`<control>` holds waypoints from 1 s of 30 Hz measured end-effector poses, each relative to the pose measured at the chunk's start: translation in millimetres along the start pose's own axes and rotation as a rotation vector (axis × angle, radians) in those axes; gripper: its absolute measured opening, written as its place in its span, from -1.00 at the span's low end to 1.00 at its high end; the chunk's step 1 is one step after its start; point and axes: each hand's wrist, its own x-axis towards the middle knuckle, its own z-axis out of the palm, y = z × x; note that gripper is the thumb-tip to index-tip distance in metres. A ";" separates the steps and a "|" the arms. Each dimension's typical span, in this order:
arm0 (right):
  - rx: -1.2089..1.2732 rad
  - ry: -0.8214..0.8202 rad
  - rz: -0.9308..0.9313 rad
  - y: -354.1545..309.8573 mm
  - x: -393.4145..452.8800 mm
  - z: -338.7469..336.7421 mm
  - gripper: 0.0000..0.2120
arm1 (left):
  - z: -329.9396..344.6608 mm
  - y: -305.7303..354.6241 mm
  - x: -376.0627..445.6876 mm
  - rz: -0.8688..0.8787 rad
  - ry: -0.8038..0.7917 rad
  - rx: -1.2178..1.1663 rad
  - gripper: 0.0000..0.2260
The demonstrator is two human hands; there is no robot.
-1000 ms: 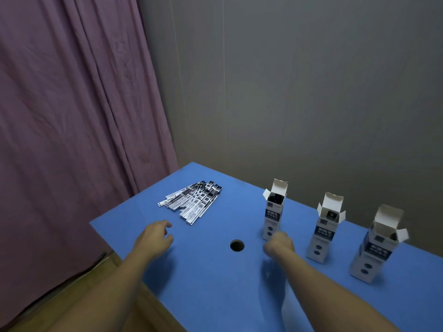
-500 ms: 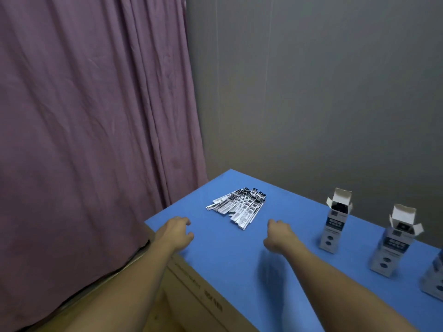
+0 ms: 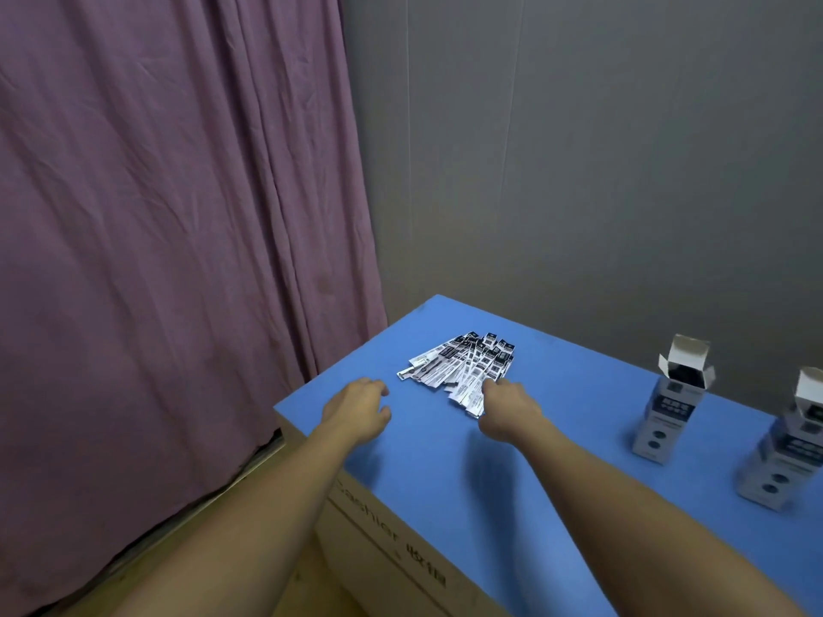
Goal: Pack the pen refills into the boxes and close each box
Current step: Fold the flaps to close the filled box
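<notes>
A fanned pile of pen refills point(image 3: 463, 365) in black-and-white sleeves lies near the far left corner of the blue table point(image 3: 556, 465). My right hand point(image 3: 505, 405) reaches the pile's near edge, its fingertips on the nearest refills; whether it grips any I cannot tell. My left hand point(image 3: 358, 409) hovers left of the pile with fingers loosely curled, holding nothing. Two upright white and blue boxes stand at the right with top flaps open: one box point(image 3: 670, 407) and a second box point(image 3: 788, 452) cut by the frame edge.
A purple curtain point(image 3: 178, 238) hangs at the left, close to the table's left edge. A grey wall point(image 3: 601, 149) runs behind the table. The table's front side point(image 3: 392, 545) is pale board with printed lettering.
The view swung left, so the third box and the table's round hole left the frame. Both hands moved forward toward the refill pile, and my right hand now reaches its near edge.
</notes>
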 end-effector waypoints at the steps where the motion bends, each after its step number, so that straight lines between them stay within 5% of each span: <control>1: 0.002 0.005 0.004 1.8 8.7 -0.1 -0.63 | 1.7 2.2 10.9 0.010 -0.001 -0.003 -0.63; 17: 0.089 -0.006 0.079 35.8 132.9 6.2 -0.66 | 49.8 23.1 167.9 0.060 -0.105 0.017 -0.76; 30: 0.169 0.017 0.092 50.3 176.9 1.3 -0.63 | 84.8 44.1 251.5 0.002 -0.160 -0.107 -0.66</control>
